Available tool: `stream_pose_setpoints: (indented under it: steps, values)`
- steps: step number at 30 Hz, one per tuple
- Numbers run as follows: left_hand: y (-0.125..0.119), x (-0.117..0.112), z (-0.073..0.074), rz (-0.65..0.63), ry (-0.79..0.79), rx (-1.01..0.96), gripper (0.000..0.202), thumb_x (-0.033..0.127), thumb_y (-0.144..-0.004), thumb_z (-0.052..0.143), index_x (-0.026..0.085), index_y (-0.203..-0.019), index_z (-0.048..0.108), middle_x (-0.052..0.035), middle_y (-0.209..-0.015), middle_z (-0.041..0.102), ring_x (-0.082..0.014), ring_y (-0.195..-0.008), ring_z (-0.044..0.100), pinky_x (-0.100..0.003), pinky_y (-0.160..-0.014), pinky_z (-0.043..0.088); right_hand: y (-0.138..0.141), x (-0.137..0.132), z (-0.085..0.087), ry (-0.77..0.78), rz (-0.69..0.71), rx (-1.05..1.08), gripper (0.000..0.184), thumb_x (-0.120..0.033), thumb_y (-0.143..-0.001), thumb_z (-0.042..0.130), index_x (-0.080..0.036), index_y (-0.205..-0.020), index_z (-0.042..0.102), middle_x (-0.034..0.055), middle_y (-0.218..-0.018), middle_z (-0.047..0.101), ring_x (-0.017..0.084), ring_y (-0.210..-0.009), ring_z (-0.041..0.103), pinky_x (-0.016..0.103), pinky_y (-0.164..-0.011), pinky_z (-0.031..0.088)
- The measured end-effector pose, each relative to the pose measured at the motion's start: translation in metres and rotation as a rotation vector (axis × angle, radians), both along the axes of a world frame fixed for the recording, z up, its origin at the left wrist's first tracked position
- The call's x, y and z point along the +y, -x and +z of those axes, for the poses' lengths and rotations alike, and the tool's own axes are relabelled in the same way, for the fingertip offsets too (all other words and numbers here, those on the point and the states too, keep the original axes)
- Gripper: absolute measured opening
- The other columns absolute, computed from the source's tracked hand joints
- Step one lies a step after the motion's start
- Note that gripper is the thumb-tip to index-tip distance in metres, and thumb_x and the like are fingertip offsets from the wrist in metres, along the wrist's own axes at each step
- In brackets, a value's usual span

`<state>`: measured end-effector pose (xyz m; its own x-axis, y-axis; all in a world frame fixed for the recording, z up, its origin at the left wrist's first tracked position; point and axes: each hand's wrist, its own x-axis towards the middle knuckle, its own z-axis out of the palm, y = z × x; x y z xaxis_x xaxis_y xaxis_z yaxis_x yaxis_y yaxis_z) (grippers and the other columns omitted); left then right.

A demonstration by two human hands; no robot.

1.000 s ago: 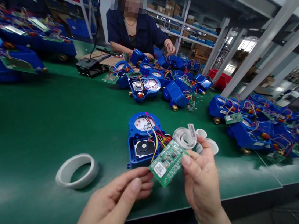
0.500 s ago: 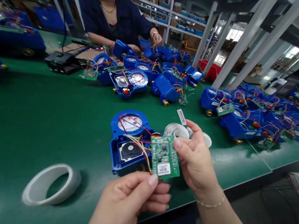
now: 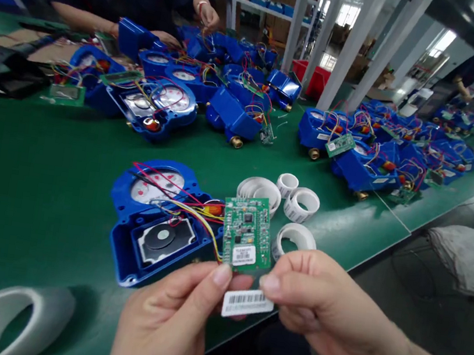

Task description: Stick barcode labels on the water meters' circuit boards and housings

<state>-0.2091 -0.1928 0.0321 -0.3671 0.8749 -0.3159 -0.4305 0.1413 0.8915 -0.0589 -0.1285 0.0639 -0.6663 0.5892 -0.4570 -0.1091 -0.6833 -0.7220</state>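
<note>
My left hand [image 3: 183, 311] pinches the lower left corner of a green circuit board [image 3: 252, 224], which bears a small white label. Between the thumb and fingers of my right hand [image 3: 316, 306] is the end of a white barcode sticker [image 3: 248, 304], held just below the board. Coloured wires [image 3: 202, 219] run from the board into an open blue water meter [image 3: 122, 243] on the bench at left. The meter shows a round dial and a black disc in its box. Fingers of my left hand are partly hidden behind the sticker.
Several rolls of labels [image 3: 301, 204] lie behind my right hand. A big tape roll [image 3: 5, 318] stands at the near left of the green bench [image 3: 42, 185]. More blue meters [image 3: 232, 112] crowd the back and right. A co-worker's hand [image 3: 207, 16] is beyond them.
My right hand has let go of the board and brought the barcode sticker down in front of its lower edge. The camera view has shifted right and closer to the bench.
</note>
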Motion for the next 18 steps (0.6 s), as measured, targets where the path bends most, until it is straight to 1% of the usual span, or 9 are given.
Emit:
stream_pose_setpoints:
  steps: [2,4,8,11,14,18]
  values:
    - [0.0002,0.0011,-0.0016,-0.009,-0.030,0.043,0.024,0.043,-0.065,0.087,0.021,-0.065,0.078,-0.0013,-0.058,0.073,-0.0147,-0.057,0.068,-0.017,-0.058,0.056,0.0037,0.0061,-0.0002,0.028,-0.022,0.004,0.041,-0.035,-0.069,0.084,-0.017,-0.049,0.052,-0.0117,-0.036,0.032,0.001,-0.036,0.019,0.022,-0.039,0.008]
    - [-0.0003,0.0016,-0.0033,0.002,-0.028,0.060,0.025,0.045,-0.066,0.087,0.022,-0.063,0.077,-0.0007,-0.055,0.071,-0.0136,-0.054,0.066,-0.016,-0.058,0.056,0.0045,0.0087,-0.0014,0.052,-0.038,0.000,0.043,-0.035,-0.067,0.085,-0.018,-0.048,0.050,-0.0119,-0.036,0.033,0.001,-0.035,0.020,0.022,-0.039,0.009]
    - [-0.0018,0.0004,-0.0038,0.024,0.009,0.049,0.024,0.044,-0.065,0.087,0.022,-0.065,0.077,-0.0008,-0.057,0.072,-0.0148,-0.056,0.068,-0.017,-0.059,0.058,0.0024,0.0084,-0.0033,0.076,-0.040,-0.002,0.039,-0.037,-0.064,0.088,-0.016,-0.054,0.056,-0.0121,-0.038,0.036,0.000,-0.035,0.021,0.021,-0.039,0.009]
    - [-0.0019,-0.0008,-0.0029,0.035,0.013,0.051,0.024,0.045,-0.064,0.088,0.023,-0.066,0.078,-0.0005,-0.058,0.073,-0.0149,-0.056,0.068,-0.018,-0.059,0.058,0.0018,0.0088,-0.0033,0.066,-0.030,-0.003,0.039,-0.037,-0.065,0.087,-0.016,-0.055,0.056,-0.0124,-0.038,0.036,0.000,-0.035,0.020,0.020,-0.039,0.008]
    - [-0.0021,-0.0006,-0.0038,0.037,0.018,0.055,0.023,0.044,-0.066,0.087,0.023,-0.067,0.078,0.0002,-0.059,0.073,-0.0150,-0.058,0.068,-0.018,-0.060,0.058,0.0019,0.0105,-0.0021,0.054,-0.017,-0.008,0.037,-0.035,-0.066,0.086,-0.016,-0.056,0.056,-0.0125,-0.039,0.035,0.000,-0.036,0.020,0.020,-0.039,0.008]
    - [-0.0042,0.0000,-0.0036,0.034,0.007,0.047,0.024,0.044,-0.065,0.087,0.022,-0.066,0.077,-0.0004,-0.059,0.073,-0.0148,-0.056,0.067,-0.018,-0.059,0.058,0.0002,0.0096,0.0002,0.036,0.004,0.012,0.036,-0.037,-0.069,0.085,-0.016,-0.059,0.058,-0.0127,-0.040,0.033,0.000,-0.037,0.018,0.020,-0.038,0.008]
